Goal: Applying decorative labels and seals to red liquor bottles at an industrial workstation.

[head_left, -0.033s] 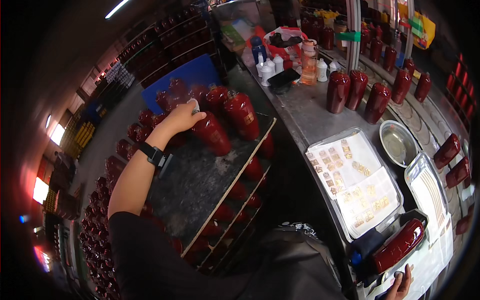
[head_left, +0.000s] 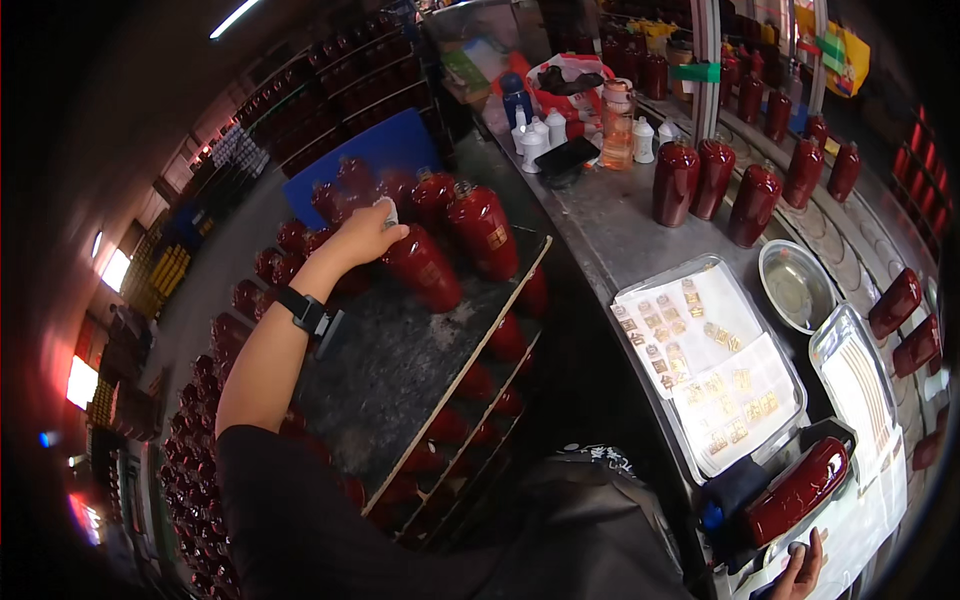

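Note:
My left hand [head_left: 368,235] reaches out to a shelf top and is closed around the neck of a dark red glass bottle [head_left: 424,272] with a gold mark. That bottle stands slightly tilted in the picture, its base at the shelf's surface. A small white piece shows at my fingers. Low at the right edge, my right hand [head_left: 800,572] shows only in part, fingers apart, with a grey tip on one. Just above it another glossy red bottle [head_left: 800,490] lies on its side in a dark holder [head_left: 735,490]; no contact with it is visible.
More red bottles [head_left: 482,232] crowd the shelf rack [head_left: 400,400], by a blue panel [head_left: 300,190]. On the metal bench are a tray [head_left: 690,455] of gold decals, a steel bowl [head_left: 797,285], a tray with strips [head_left: 850,350], a phone [head_left: 567,160] and a pink drink bottle [head_left: 617,130].

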Available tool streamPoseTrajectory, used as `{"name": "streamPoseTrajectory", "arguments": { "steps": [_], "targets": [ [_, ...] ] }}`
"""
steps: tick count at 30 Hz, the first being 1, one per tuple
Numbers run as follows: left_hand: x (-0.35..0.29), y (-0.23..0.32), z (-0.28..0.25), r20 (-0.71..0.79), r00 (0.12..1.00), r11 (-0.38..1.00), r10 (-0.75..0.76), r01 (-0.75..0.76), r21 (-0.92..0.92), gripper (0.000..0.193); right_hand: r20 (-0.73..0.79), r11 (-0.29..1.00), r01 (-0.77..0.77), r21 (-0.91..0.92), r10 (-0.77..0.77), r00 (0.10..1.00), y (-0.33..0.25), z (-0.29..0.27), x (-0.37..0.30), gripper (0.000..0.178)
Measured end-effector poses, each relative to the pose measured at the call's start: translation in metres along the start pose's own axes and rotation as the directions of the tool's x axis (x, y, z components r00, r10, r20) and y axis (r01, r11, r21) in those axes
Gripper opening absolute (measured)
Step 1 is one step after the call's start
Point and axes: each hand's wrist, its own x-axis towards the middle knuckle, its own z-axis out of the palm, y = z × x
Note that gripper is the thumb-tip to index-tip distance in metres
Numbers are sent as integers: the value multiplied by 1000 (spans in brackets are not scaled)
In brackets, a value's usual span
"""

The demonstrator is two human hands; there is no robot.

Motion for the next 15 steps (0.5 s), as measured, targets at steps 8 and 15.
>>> {"name": "streamPoseTrajectory", "arguments": {
  "steps": [8, 15],
  "targets": [
    [23, -71, -2, -42, 982, 976, -184, 188, 108, 40, -16, 999, 34, 42, -33, 999, 19, 0, 12, 40],
    [33, -120, 3, -130, 941, 928, -314, 333, 165, 43, -40, 993, 114, 30, -113, 993, 8, 9, 6, 36]
  ]
}}
